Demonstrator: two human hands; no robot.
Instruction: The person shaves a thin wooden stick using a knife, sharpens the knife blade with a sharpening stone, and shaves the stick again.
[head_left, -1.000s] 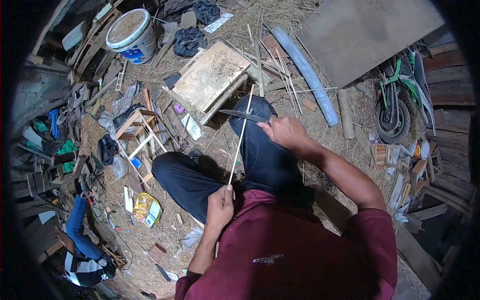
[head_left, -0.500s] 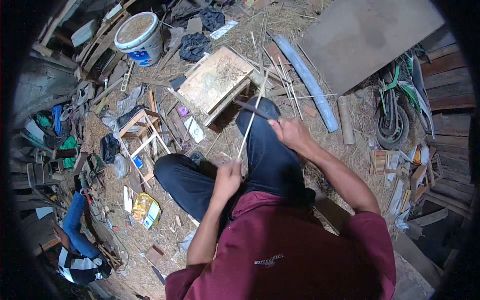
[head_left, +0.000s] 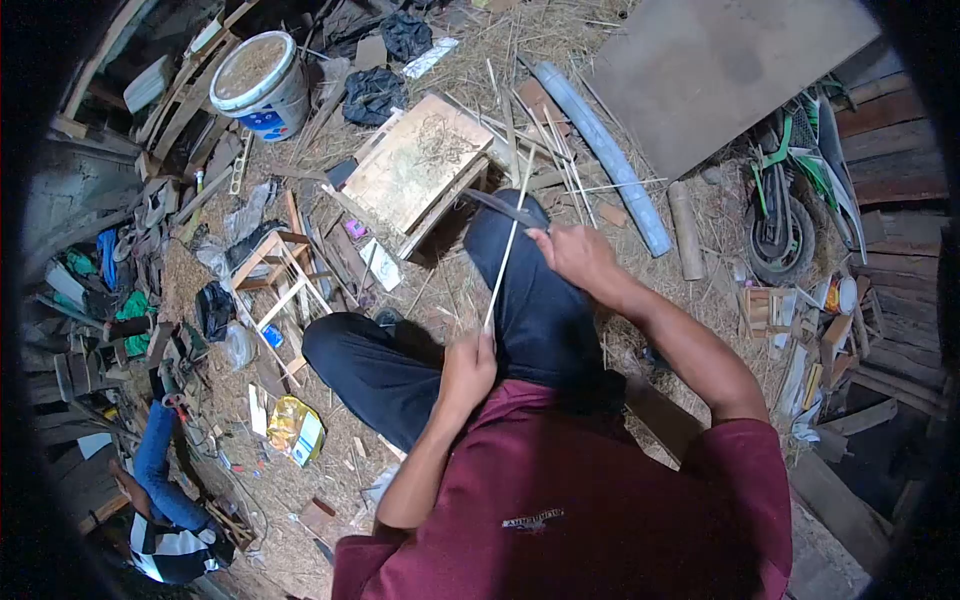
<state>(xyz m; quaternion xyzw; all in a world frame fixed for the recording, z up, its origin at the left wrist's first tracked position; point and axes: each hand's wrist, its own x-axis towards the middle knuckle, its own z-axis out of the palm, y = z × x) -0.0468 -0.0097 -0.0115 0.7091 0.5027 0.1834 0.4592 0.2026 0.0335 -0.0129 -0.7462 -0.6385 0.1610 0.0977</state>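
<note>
My left hand point(head_left: 468, 372) is closed around the lower end of a thin, pale wooden strip point(head_left: 506, 265), close to my lap. The strip slants up and away across my raised knee point(head_left: 522, 290). In my right hand point(head_left: 582, 260) is a knife, gripped by its handle. Its dark blade point(head_left: 497, 205) crosses the strip at the knee and seems to touch it. The handle is mostly hidden by my fingers.
Ahead stands a low wooden bench point(head_left: 415, 180) strewn with shavings. Beyond my knee lie a grey-blue pipe point(head_left: 605, 155) and loose strips. A small wooden frame point(head_left: 280, 275), a bucket point(head_left: 262, 85), a motorbike point(head_left: 785, 215) and another person's jeans-clad leg point(head_left: 158, 450) surround me.
My left hand and the strip have shifted slightly, with the hand a little lower. My right hand and the knife have moved slightly, and the blade's angle has turned a little. The camera view has shifted slightly.
</note>
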